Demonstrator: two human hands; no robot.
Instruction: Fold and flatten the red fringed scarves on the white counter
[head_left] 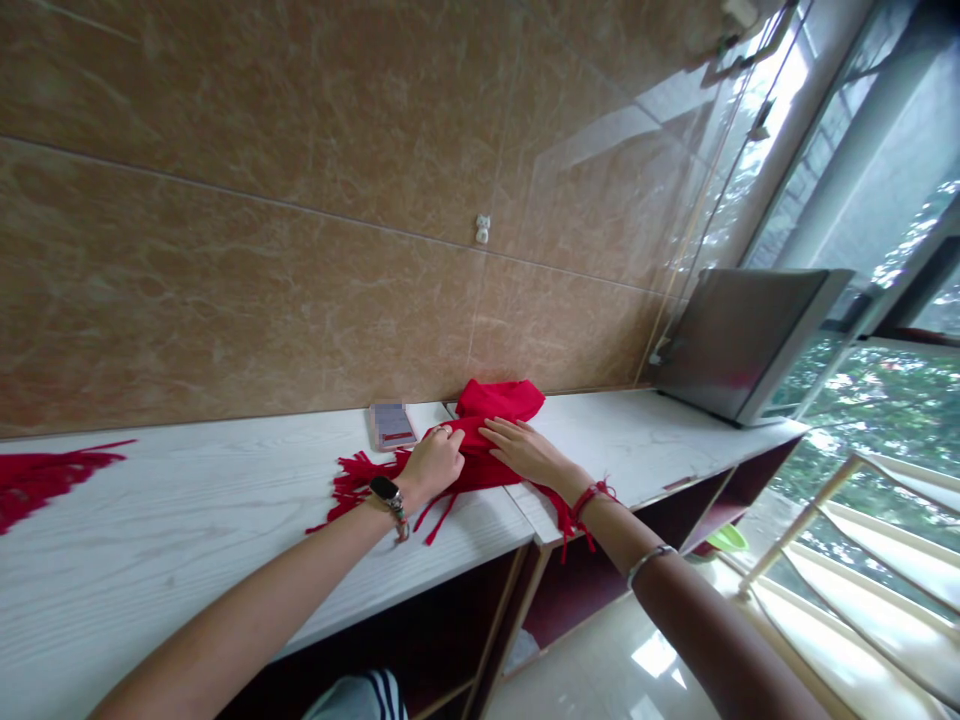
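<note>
A red fringed scarf (498,401) lies bunched and partly folded on the white wood-grain counter (225,510), close to the wall. My left hand (437,458), with a watch on its wrist, is closed on the scarf's left part. Flat on the cloth to the right rests my right hand (529,452), its fingers stretched out. Fringe spreads past my left hand, and more hangs over the counter's front edge below my right wrist. Just behind my left hand is a phone (393,427) with its screen up. The cloth beneath both hands is hidden.
Another piece of red fringed cloth (52,483) lies at the far left. A grey box-shaped appliance (742,340) stands at the counter's right end by the window. Below are open shelves (592,585); a pale metal rack (862,560) stands at lower right.
</note>
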